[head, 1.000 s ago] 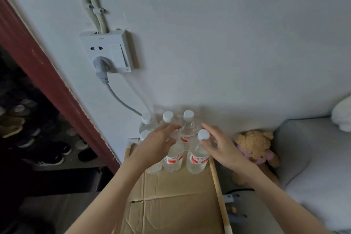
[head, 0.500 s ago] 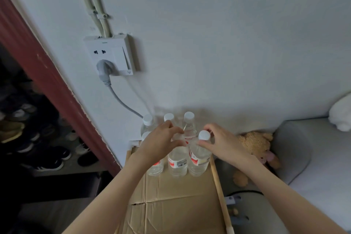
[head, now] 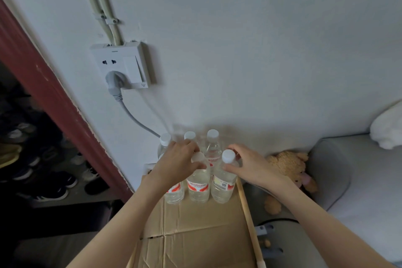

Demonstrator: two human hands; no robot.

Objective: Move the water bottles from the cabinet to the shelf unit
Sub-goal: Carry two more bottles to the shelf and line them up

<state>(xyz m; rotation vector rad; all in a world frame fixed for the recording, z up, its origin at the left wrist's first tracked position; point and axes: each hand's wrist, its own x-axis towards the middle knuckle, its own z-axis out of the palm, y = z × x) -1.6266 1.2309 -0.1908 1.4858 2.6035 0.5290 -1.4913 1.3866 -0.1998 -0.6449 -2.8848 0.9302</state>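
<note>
Several clear water bottles with white caps and red labels stand in two rows against the white wall, on a surface covered with flattened cardboard. My left hand is closed over the neck of the front middle bottle, hiding its cap. My right hand grips the neck of the front right bottle, just below its white cap. A front left bottle is partly hidden under my left wrist. Three more bottles stand behind, their caps showing.
A wall socket with a grey plug and cable hangs above left. A dark red door frame borders a shoe rack at the left. A teddy bear lies beside a grey bed at the right.
Both hands have closed further onto the necks of the front bottles. The view has dropped slightly toward the bottles.
</note>
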